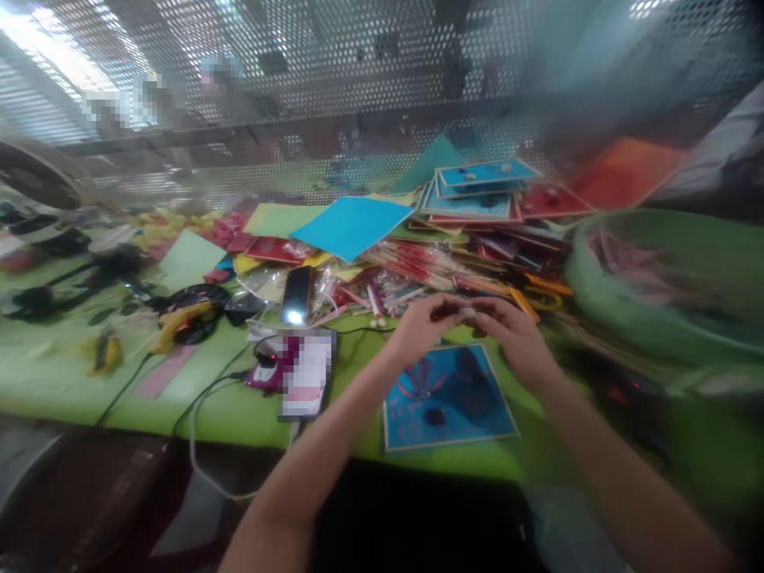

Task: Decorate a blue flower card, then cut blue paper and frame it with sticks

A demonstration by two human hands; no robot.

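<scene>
Over the pink-marked blue card [452, 402], a whitish bit [469, 313] in both pinching hands [425, 320] [508, 325]

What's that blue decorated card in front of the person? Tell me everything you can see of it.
The blue card is four-sided, pale-edged and looks like stiff paper or board. Pinkish strokes fan out at its far left, with blurred reddish marks, perhaps lettering, below. It has dark patches too, one small and roundish. It lies flat on the green table, near the edge, just nearer the person than both hands.
</scene>
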